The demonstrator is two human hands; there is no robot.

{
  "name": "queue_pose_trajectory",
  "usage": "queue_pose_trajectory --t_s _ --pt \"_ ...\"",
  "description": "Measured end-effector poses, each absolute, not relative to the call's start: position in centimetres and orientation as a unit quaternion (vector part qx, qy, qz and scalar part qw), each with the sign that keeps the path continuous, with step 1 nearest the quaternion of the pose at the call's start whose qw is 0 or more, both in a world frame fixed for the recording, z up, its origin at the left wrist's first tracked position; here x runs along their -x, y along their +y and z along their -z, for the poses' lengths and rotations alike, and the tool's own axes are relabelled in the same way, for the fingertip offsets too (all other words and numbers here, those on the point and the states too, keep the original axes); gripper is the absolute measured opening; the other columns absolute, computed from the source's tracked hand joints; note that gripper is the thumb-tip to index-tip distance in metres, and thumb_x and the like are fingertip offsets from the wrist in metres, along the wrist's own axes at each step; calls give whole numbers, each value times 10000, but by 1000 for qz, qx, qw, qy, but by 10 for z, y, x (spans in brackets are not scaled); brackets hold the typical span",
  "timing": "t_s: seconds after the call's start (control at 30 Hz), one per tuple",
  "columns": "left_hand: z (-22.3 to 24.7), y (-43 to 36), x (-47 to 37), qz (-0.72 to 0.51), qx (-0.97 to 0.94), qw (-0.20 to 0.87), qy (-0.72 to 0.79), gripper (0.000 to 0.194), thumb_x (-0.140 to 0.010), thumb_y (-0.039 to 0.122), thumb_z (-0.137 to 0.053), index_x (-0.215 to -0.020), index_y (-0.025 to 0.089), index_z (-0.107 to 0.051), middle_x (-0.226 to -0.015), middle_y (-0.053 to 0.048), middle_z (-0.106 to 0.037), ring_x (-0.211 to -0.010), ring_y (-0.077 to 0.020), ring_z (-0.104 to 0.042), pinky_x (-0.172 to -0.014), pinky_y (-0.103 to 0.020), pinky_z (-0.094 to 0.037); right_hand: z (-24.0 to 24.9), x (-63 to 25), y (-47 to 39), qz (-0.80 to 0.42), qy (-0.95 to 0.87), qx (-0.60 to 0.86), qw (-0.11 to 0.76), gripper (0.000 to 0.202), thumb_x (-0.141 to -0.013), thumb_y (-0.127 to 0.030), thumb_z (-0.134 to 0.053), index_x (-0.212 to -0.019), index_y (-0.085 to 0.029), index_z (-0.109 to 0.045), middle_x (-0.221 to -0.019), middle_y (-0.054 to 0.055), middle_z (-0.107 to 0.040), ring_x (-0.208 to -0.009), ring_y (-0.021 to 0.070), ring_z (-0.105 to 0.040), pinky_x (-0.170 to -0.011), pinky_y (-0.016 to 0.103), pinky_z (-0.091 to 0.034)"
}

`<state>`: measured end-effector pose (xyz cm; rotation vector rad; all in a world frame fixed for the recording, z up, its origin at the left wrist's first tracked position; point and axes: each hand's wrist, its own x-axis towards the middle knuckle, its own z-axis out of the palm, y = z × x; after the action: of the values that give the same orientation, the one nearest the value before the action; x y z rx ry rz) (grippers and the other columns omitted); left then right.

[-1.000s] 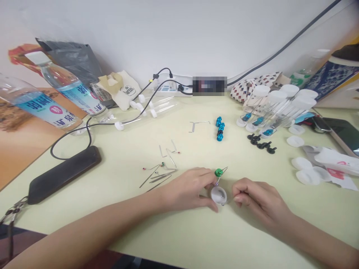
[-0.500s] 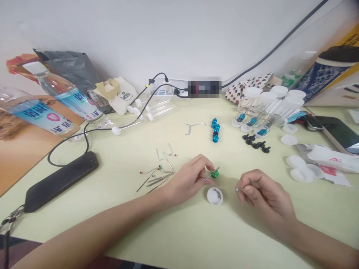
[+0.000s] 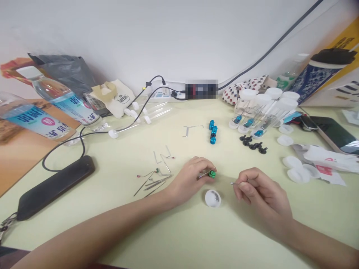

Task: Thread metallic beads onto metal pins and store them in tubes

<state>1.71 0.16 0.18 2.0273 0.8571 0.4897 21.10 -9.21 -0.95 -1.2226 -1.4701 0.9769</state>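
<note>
My left hand (image 3: 193,177) has its thumb and fingers closed on a small green metal part (image 3: 212,174), with a thin metal rod (image 3: 206,173) lying across it. To the right, my right hand (image 3: 259,194) pinches a small silvery piece (image 3: 232,183) between thumb and fingers. Between and a little below the hands sits a round white cap (image 3: 212,198) with small shiny bits inside. Thin rods and bent wires (image 3: 155,183) lie left of my left hand. Beyond the hands stand blue metal parts (image 3: 213,140) in a row, and black pieces (image 3: 254,145) lie to their right.
Clear tubes (image 3: 263,112) with white caps stand at the back right, near a phone (image 3: 333,130) and loose white caps (image 3: 298,174). On the left are a black power bank (image 3: 57,186), its cable, and bottles (image 3: 73,104). A power strip (image 3: 159,91) is against the wall.
The rod in my left hand has turned to a flatter angle. More of the silvery piece now sticks out from my right fingertips. The whole view has shifted slightly.
</note>
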Motion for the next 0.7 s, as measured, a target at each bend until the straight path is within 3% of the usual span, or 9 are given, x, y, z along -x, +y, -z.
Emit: queue_pose_trajectory --t_s 0.23,0.37,0.7 --pt "-5 -1 -15 -209 -748 513 366 112 -832 125 -565 -910 187 -618 -835 -1 -630 -804 -147 -582 -752 -277 -462 7 -211 -91 -383 -594 522 477 144 -960 -283 -459 -839 -223 -508 -617 -38 -543 -480 84 -388 -455 222 -289" --pt "-4 -1 -14 -228 -714 564 346 42 -840 163 -587 -880 159 -599 -878 -22 -643 -842 -147 -593 -790 -288 -467 5 -212 -89 -364 -600 529 477 141 -954 -261 -473 -827 -216 -515 -606 -39 -554 -487 80 -428 -464 212 -315" --pt "-3 -2 -11 -256 -618 689 280 147 -872 213 -587 -998 155 -634 -952 -37 -626 -853 -130 -587 -826 -302 -499 2 -211 -86 -348 -613 540 461 132 -939 -257 -497 -817 -211 -522 -578 -36 -583 -463 81 -440 -440 208 -318"
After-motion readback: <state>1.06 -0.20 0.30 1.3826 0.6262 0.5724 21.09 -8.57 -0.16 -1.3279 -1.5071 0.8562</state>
